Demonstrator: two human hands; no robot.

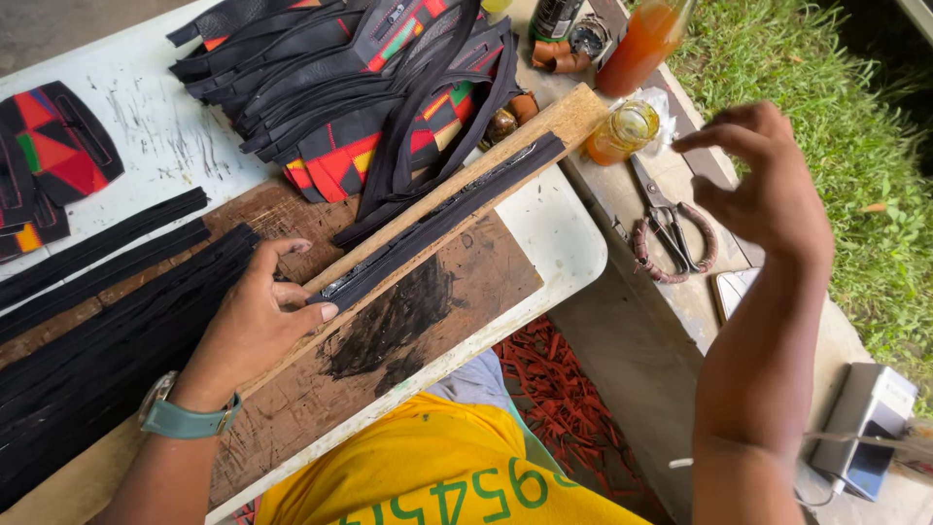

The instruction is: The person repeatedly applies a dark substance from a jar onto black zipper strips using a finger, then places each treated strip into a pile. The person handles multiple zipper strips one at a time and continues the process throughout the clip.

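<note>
Head view. A black strip (442,216) lies flat on a long wooden batten (457,185), which rests on a stained brown board (428,321) over the white table (569,243). The long axis of strip and batten runs from 8 o'clock to 2 o'clock, the far end pointing toward a small glass jar (623,132).

The left hand (255,321) rests partly curled at the strip's near end, fingertips pressing it down onto the batten; nothing is gripped.

The right hand (768,185) hovers at 3 o'clock over the bench edge, fingers loosely spread and bent, holding nothing, just beyond the scissors (669,228).

Black strips (97,321) are stacked at 9 o'clock. A heap of black and patterned straps (360,87) lies at 12 o'clock.

The strip's near end is covered by the left fingers. The bottle of orange liquid (641,44) is cut off by the top edge. The contents of the jar are hard to make out.
</note>
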